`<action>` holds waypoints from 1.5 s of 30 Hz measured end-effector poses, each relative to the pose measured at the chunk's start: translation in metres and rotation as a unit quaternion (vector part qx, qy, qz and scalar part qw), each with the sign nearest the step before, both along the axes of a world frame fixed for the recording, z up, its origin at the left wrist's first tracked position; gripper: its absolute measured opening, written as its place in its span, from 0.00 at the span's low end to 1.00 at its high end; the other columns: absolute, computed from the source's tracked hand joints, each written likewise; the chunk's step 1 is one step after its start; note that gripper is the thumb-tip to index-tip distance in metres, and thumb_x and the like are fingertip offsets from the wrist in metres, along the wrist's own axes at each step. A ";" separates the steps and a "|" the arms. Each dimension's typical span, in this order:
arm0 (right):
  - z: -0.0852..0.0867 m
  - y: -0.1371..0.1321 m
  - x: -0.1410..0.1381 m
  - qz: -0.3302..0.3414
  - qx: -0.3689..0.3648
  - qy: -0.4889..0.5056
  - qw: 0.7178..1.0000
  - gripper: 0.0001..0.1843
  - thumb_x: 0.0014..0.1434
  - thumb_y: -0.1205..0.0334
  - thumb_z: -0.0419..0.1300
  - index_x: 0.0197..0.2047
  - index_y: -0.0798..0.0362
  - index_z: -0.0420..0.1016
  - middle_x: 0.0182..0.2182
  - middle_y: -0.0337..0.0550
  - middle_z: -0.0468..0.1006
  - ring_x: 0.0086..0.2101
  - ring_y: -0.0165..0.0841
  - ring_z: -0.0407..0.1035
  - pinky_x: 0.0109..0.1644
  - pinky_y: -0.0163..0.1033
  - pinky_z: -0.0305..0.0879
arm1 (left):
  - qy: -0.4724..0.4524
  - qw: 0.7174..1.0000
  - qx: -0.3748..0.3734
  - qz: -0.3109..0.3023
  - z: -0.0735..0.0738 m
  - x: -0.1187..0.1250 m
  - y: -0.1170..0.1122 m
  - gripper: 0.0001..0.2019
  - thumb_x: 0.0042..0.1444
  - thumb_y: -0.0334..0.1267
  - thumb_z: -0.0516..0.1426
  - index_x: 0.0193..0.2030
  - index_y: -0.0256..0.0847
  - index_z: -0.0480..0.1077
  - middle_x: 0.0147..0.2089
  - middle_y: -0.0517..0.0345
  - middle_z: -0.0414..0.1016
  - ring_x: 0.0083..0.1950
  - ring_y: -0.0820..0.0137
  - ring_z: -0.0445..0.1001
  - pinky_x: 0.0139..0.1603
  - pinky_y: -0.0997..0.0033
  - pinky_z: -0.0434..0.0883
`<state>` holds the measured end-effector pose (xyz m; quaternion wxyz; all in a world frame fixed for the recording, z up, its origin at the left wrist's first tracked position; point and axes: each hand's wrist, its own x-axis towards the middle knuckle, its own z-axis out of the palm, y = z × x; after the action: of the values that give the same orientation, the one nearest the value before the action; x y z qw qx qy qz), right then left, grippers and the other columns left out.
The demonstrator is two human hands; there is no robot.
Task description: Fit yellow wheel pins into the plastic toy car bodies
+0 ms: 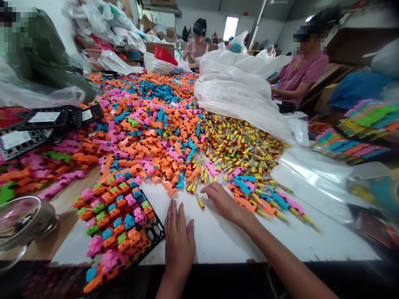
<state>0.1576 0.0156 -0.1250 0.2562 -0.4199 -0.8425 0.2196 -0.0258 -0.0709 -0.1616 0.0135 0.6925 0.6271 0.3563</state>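
Note:
My left hand lies flat on the white tabletop with fingers stretched forward, just right of a black tray. Rows of small toy cars in pink, orange, blue and green fill most of that tray; a few slots at its right edge show bare. My right hand reaches in from the right, its fingers extended leftward and slightly bent. Close to its fingertips is a thin clear tube with a yellow end; whether they touch I cannot tell. Right of this hand lie loose cars with tubes.
A large heap of toy cars spreads ahead, beside a pile of yellow-ended tubes. White plastic sheeting covers the back. Black trays and a glass bowl are at left. Co-workers sit across the table.

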 end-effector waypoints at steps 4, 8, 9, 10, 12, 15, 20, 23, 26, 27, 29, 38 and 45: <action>-0.002 -0.006 -0.011 0.068 0.039 -0.063 0.995 0.11 0.64 0.70 0.50 0.42 0.53 0.73 0.38 0.43 0.69 0.39 0.34 0.62 0.44 0.38 0.62 | -0.009 1.000 0.004 0.003 0.000 0.000 -0.001 0.27 0.63 0.35 0.50 0.68 0.40 0.49 0.68 0.37 0.56 0.70 0.55 0.55 0.63 0.45 0.63; -0.007 -0.001 -0.018 0.040 0.100 -0.090 0.990 0.10 0.65 0.70 0.49 0.43 0.55 0.72 0.39 0.47 0.72 0.40 0.35 0.63 0.44 0.40 0.62 | -0.006 1.000 0.008 0.007 -0.002 0.000 -0.001 0.26 0.63 0.35 0.50 0.67 0.39 0.51 0.67 0.38 0.58 0.69 0.55 0.56 0.63 0.46 0.64; -0.007 0.006 -0.019 0.027 0.116 -0.099 0.988 0.12 0.66 0.71 0.48 0.46 0.55 0.71 0.39 0.48 0.73 0.40 0.36 0.63 0.45 0.40 0.62 | -0.008 1.000 0.007 0.007 -0.002 0.000 -0.001 0.25 0.63 0.35 0.50 0.67 0.39 0.52 0.67 0.38 0.59 0.69 0.55 0.56 0.63 0.47 0.63; -0.006 0.014 -0.020 0.018 0.131 -0.109 0.985 0.13 0.66 0.71 0.48 0.49 0.54 0.70 0.41 0.48 0.73 0.42 0.36 0.63 0.46 0.40 0.62 | -0.010 1.000 0.004 0.007 -0.002 0.000 -0.001 0.25 0.63 0.35 0.49 0.67 0.39 0.53 0.67 0.38 0.59 0.69 0.55 0.56 0.63 0.47 0.63; -0.002 0.031 -0.025 0.020 0.149 -0.136 0.979 0.14 0.66 0.69 0.49 0.53 0.53 0.69 0.44 0.48 0.72 0.44 0.36 0.63 0.47 0.40 0.61 | -0.010 1.000 0.000 0.008 -0.002 0.000 -0.001 0.24 0.63 0.35 0.49 0.66 0.38 0.54 0.67 0.39 0.59 0.69 0.55 0.57 0.63 0.47 0.63; 0.006 0.046 -0.039 0.044 0.140 -0.192 0.970 0.11 0.66 0.65 0.52 0.49 0.53 0.72 0.43 0.48 0.72 0.45 0.37 0.63 0.48 0.41 0.62 | 0.003 1.000 -0.002 0.010 -0.002 0.000 -0.002 0.24 0.63 0.34 0.49 0.66 0.37 0.54 0.67 0.37 0.59 0.68 0.55 0.57 0.63 0.46 0.63; 0.007 0.023 -0.057 0.006 0.098 -0.233 0.968 0.10 0.60 0.65 0.56 0.43 0.61 0.72 0.41 0.58 0.74 0.43 0.44 0.67 0.46 0.46 0.65 | -0.028 0.999 -0.011 0.011 0.000 0.002 -0.001 0.23 0.64 0.32 0.46 0.66 0.39 0.54 0.67 0.40 0.59 0.69 0.58 0.57 0.63 0.48 0.64; 0.003 0.003 -0.047 -0.036 0.069 -0.235 0.969 0.08 0.58 0.67 0.56 0.41 0.61 0.71 0.37 0.59 0.76 0.37 0.44 0.71 0.38 0.45 0.67 | -0.050 0.997 0.003 0.051 0.008 0.004 0.015 0.23 0.64 0.32 0.46 0.66 0.38 0.54 0.67 0.38 0.58 0.68 0.56 0.58 0.62 0.48 0.65; 0.000 -0.013 -0.027 -0.102 -0.017 -0.111 0.988 0.06 0.58 0.65 0.54 0.40 0.55 0.68 0.31 0.48 0.77 0.31 0.39 0.72 0.34 0.41 0.67 | -0.041 0.992 -0.014 0.121 0.021 0.003 0.043 0.21 0.63 0.32 0.46 0.62 0.32 0.59 0.66 0.32 0.58 0.66 0.51 0.60 0.60 0.46 0.65; -0.001 -0.018 -0.020 -0.127 -0.072 -0.023 0.989 0.06 0.59 0.63 0.53 0.41 0.53 0.67 0.30 0.44 0.76 0.30 0.37 0.73 0.34 0.40 0.68 | -0.039 0.989 -0.037 0.137 0.025 0.001 0.052 0.20 0.62 0.30 0.47 0.61 0.32 0.61 0.65 0.32 0.58 0.65 0.50 0.61 0.59 0.46 0.65; -0.004 -0.026 -0.010 -0.166 -0.196 0.172 0.951 0.09 0.60 0.56 0.53 0.42 0.50 0.64 0.27 0.38 0.75 0.26 0.35 0.72 0.32 0.39 0.68 | -0.044 0.985 -0.078 0.151 0.032 -0.001 0.070 0.17 0.58 0.28 0.50 0.55 0.34 0.66 0.62 0.36 0.64 0.60 0.51 0.65 0.57 0.45 0.65; -0.001 -0.040 -0.007 -0.161 -0.230 0.319 0.905 0.13 0.58 0.50 0.59 0.41 0.49 0.66 0.28 0.37 0.72 0.24 0.30 0.67 0.31 0.37 0.67 | -0.109 0.984 -0.058 0.130 0.049 -0.001 0.068 0.11 0.55 0.35 0.56 0.46 0.37 0.71 0.43 0.50 0.70 0.44 0.63 0.72 0.45 0.61 0.73; 0.015 -0.067 -0.022 -0.040 -0.303 0.396 0.866 0.19 0.59 0.52 0.59 0.51 0.48 0.64 0.32 0.35 0.70 0.25 0.26 0.66 0.31 0.35 0.68 | -0.235 0.969 -0.063 -0.029 0.059 0.019 0.006 0.14 0.58 0.40 0.55 0.51 0.43 0.71 0.47 0.52 0.70 0.41 0.68 0.71 0.39 0.69 0.71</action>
<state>0.1354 -0.0511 -0.1099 0.4374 -0.3880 -0.5446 0.6013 -0.0071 -0.0644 -0.1027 0.2150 0.6046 0.6074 0.4683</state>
